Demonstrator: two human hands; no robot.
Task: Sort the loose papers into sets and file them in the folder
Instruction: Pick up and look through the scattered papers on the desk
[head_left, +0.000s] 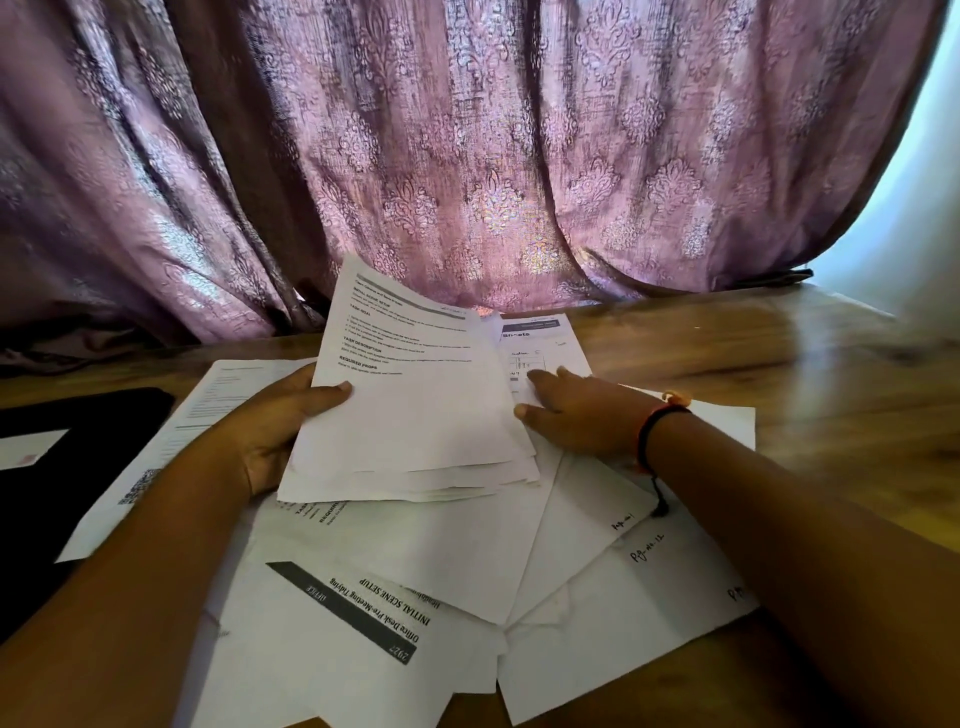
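Loose printed sheets (395, 571) fanned across wooden table (779, 353), nearest camera. Left hand (280, 431) grips raised paper stack (415, 405), thumb curled over top page. Right hand (576, 410) flat, fingers straight, resting on sheets just beside stack. Black folder (78, 415) at left edge.

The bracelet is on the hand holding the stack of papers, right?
No. The bracelet is on the right hand, which rests on a sheet; the left hand holds the stack. The head view shows it.
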